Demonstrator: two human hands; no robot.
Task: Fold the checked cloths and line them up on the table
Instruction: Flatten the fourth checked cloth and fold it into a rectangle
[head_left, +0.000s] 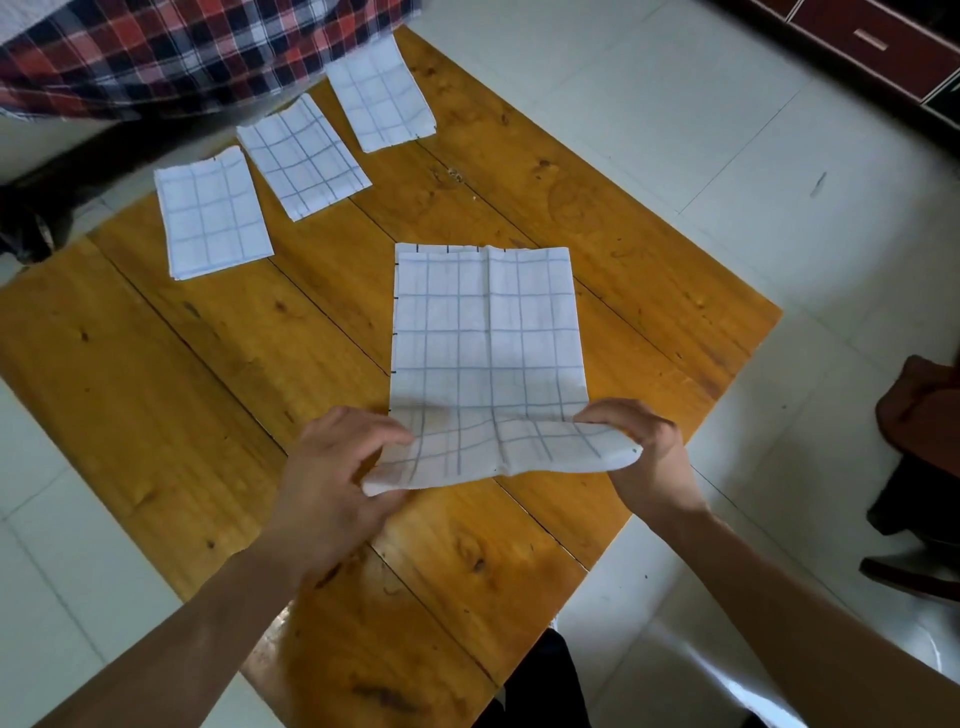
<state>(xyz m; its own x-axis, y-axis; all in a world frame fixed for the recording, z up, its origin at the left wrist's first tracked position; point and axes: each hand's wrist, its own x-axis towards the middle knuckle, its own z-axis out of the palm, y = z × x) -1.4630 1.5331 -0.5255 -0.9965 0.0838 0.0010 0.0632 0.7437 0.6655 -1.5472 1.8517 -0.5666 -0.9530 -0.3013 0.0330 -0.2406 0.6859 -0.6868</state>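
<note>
On table (156, 374), L hand (332, 483) & R hand (644, 457) pinch cloth (488, 332), fingertips hidden

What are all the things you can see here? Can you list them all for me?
folded cloths: 3, white with blue checks, in a row at the table's far left
open cloth: 1, white with blue checks, mid-table, near edge lifted
table: 1, orange-brown wood, centre
plaid fabric: 1, red, black and white, top left
cabinet: 1, dark red, top right
floor: white tiles, all around
left hand: 1, pinches the cloth's near left corner
right hand: 1, pinches the near right corner
</note>
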